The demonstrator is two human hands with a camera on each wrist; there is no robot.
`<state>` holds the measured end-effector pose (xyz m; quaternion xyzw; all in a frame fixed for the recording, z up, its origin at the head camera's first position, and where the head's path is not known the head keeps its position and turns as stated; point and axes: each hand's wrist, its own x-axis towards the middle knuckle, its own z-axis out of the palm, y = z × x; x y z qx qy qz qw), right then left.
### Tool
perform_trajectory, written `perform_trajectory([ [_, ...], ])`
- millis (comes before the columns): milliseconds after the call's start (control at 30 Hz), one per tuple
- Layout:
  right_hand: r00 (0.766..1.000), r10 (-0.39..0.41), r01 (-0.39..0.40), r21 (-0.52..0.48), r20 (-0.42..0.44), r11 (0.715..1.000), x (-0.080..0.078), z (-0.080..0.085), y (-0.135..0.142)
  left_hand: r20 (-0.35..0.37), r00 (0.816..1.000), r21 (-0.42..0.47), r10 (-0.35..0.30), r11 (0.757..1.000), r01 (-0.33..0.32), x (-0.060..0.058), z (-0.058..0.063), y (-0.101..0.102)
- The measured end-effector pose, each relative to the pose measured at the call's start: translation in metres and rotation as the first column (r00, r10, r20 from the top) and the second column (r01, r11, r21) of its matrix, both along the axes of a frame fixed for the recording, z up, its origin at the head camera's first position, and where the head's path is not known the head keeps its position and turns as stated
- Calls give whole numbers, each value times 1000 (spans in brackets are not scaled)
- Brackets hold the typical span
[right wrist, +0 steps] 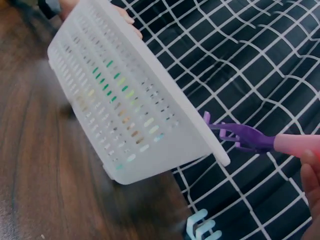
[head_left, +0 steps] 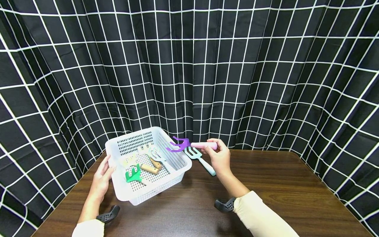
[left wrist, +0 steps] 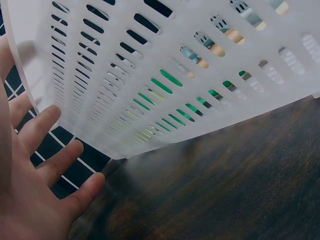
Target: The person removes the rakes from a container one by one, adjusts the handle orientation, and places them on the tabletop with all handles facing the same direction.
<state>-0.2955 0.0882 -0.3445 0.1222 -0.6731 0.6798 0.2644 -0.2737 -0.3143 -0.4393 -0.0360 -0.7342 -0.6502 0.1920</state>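
My left hand (head_left: pixel 101 177) grips the left rim of a white plastic basket (head_left: pixel 174 176), thumb at the rim; several fingers (left wrist: pixel 47 122) show outside its wall in the left wrist view. With fingertips and thumb, my right hand (head_left: pixel 221 156) pinches the pink handle of a purple garden hand fork (head_left: pixel 182 144). Its tines point left, by the basket's right rim; in the right wrist view the purple fork (right wrist: pixel 250 137) appears just past that rim. Inside the basket lie a green hand rake (head_left: pixel 134 174), tools with wooden handles (head_left: pixel 149 169) and a pale blue fork (head_left: pixel 157 155).
A light blue hand fork (head_left: pixel 207 165) lies on the brown wooden table (head_left: pixel 266 177), between the basket and my right hand. A black curtain with a white grid (head_left: pixel 189 65) hangs behind the table. Dark bands (head_left: pixel 225 204) sit around both wrists.
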Motion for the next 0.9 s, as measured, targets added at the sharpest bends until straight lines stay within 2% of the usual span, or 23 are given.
perform_trajectory([
  [167,999,37,-37,-118,-7,992,-15,-16,12,19,1000,-2,5,1000,-5,-1,0,-1],
  [300,999,11,-18,-144,-45,989,-26,-26,23,41,999,-22,8,1000,-8,-2,1,-1],
  [400,997,1,-13,-160,-72,987,-28,-28,29,40,999,-25,6,1000,-4,-3,2,-1],
  [500,998,-12,1,-167,-64,986,-29,-30,36,32,999,-19,3,1000,-2,-3,1,-1],
  [733,996,-85,85,-28,-2,996,-15,-27,44,45,999,-11,8,1000,-8,-2,1,-2],
  [900,992,-122,122,-10,29,992,-13,-32,52,52,999,-10,12,1000,-12,-2,2,-1],
])
